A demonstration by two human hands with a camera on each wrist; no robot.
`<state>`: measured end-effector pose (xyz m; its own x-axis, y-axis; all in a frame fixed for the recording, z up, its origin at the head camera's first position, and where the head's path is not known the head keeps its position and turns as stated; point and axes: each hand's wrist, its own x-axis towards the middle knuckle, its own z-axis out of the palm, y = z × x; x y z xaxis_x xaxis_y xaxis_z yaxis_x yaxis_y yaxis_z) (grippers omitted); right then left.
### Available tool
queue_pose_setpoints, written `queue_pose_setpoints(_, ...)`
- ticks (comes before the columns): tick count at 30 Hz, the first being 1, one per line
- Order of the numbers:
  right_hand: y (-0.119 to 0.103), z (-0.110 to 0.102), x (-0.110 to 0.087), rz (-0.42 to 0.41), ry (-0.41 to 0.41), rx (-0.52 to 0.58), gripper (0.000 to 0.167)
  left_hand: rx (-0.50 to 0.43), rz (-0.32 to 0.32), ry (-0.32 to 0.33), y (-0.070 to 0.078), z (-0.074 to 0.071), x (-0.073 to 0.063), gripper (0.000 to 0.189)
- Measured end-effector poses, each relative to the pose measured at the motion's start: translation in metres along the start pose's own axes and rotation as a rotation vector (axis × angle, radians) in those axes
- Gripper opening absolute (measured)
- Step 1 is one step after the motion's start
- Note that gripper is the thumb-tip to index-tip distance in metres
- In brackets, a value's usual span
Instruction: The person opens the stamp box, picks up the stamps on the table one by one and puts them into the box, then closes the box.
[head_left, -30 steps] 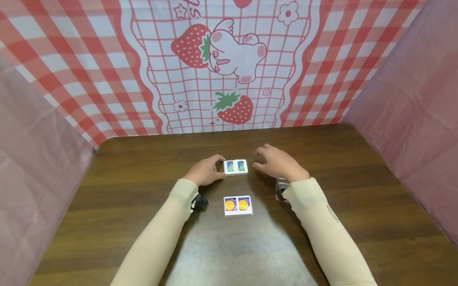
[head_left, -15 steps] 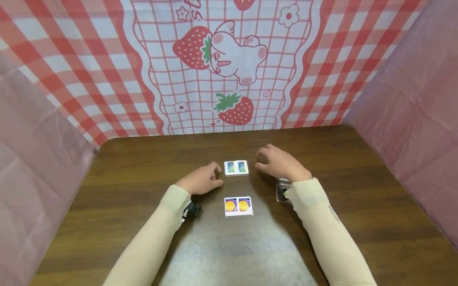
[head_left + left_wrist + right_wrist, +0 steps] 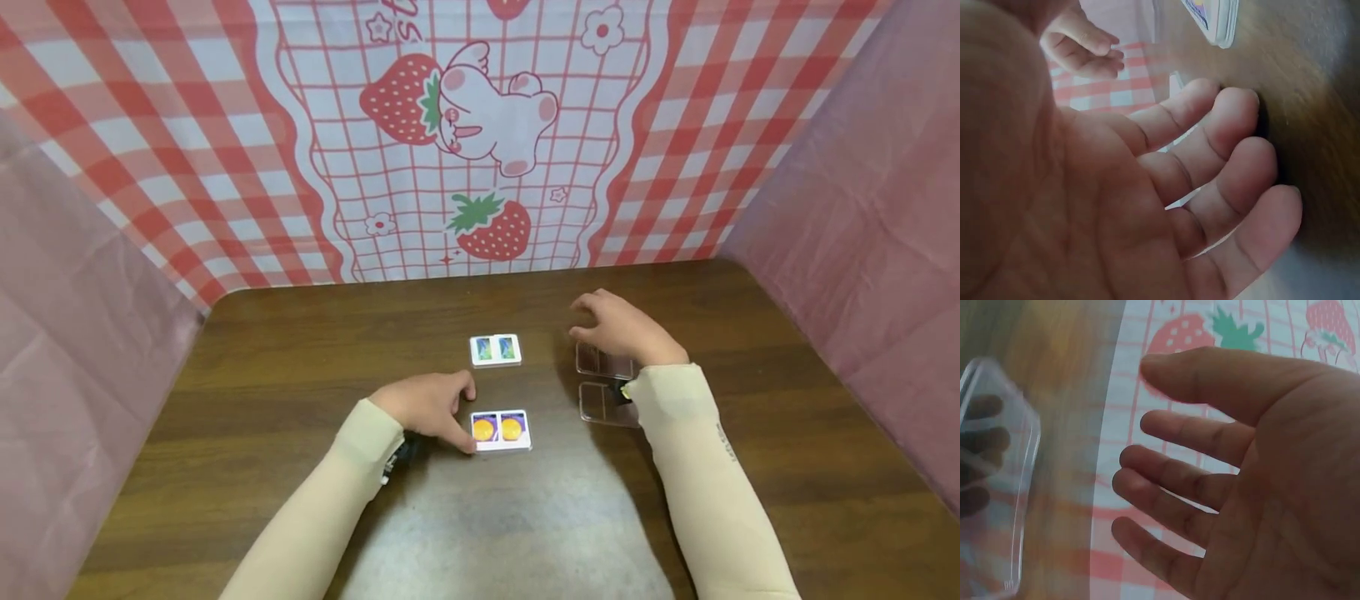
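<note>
Two flat stacks of picture cards lie in the middle of the table, one behind the other. The far card stack has blue-green pictures, and the near card stack shows two orange rounds on purple. My left hand is at the near stack, its thumb tip right at the left edge and its fingers loosely bent. Over on the right, my right hand hovers with relaxed fingers above a clear plastic case. In the right wrist view nothing sits between its fingers, and a clear case appears beside them.
A second clear plastic case lies nearer me, partly hidden by the right wrist. The brown wooden table ends at a checked strawberry cloth behind, with pink cloth on both sides.
My left hand has left the far card stack and come nearer, to the orange-picture stack. My right hand has moved to the right, away from the far stack, and the clear cases show more.
</note>
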<state>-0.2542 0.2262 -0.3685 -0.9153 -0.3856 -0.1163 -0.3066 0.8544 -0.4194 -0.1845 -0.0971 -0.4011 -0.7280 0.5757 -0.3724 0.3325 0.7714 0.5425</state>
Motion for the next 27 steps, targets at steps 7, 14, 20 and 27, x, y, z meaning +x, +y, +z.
queue_pose_setpoints(7, 0.011, -0.002, -0.001, 0.034, -0.027, 0.008, 0.051, 0.074, 0.016, 0.033, 0.001, 0.004, 0.002, 0.067)
queue_pose_setpoints(14, 0.012, 0.011, 0.004, 0.003, -0.034, 0.018, 0.048, 0.146, 0.069, 0.063, 0.003, 0.01, 0.006, 0.055)
queue_pose_setpoints(20, 0.017, 0.025, 0.008, -0.031, 0.006, 0.017, 0.041, 0.144, 0.071, 0.086, 0.007, 0.012, 0.008, 0.05)
queue_pose_setpoints(27, 0.037, 0.022, 0.007, -0.047, 0.033, -0.036, 0.035, 0.114, 0.106, 0.114, 0.005, 0.014, 0.012, 0.057)
